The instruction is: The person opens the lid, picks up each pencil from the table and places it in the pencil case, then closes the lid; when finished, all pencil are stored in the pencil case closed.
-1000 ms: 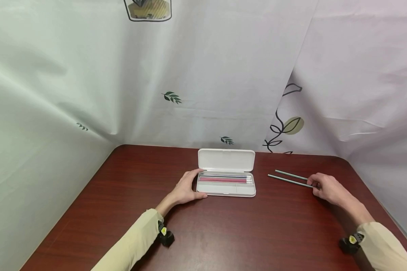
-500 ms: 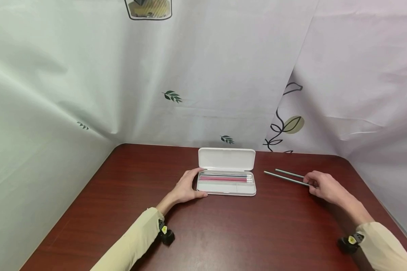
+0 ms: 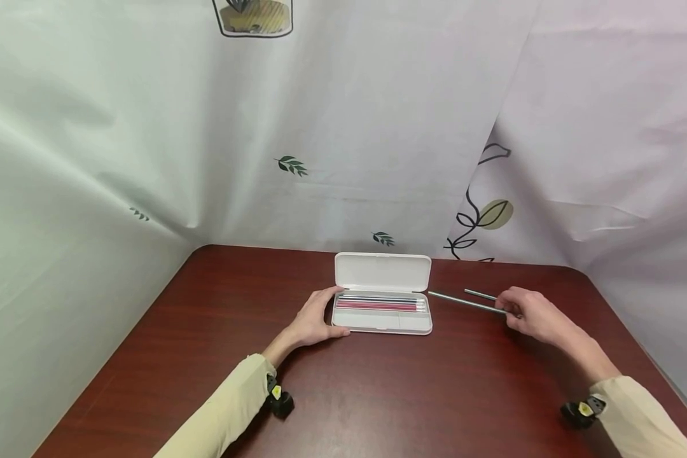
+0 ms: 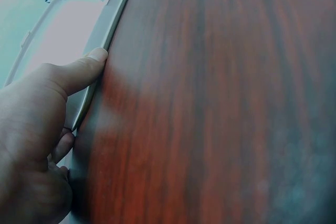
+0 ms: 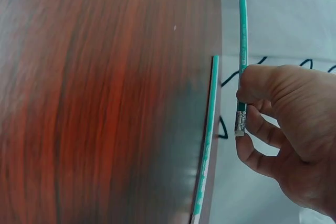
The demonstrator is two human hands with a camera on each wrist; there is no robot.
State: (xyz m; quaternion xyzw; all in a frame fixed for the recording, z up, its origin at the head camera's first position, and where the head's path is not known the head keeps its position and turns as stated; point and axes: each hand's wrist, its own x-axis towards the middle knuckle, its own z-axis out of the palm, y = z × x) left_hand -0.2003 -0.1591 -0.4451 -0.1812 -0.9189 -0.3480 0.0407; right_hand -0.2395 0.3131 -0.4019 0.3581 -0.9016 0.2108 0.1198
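A white pencil case [image 3: 372, 323] lies with its lid up on the table, holding dark and pink pencils [image 3: 378, 304] in its back compartment. My left hand [image 3: 312, 320] grips its left end, thumb at the front edge and fingers toward the back corner; the left wrist view shows the thumb [image 4: 86, 72] on the rim. In my right hand [image 3: 532, 312] is a green pencil [image 5: 243, 30], pinched near its eraser end, its far tip close to the case's right side. A second green pencil [image 5: 207, 140] lies on the table behind it, partly hidden by the hand in the head view.
The dark red wooden table [image 3: 349, 394] has rounded far corners. A pale cloth [image 3: 366, 127] printed with leaves hangs behind it and along both sides. The raised lid [image 3: 382, 271] stands at the back of the case.
My right hand has carried the green pencil leftward, bringing its tip close to the pencil case. The other green pencil and my left hand on the case have stayed in place.
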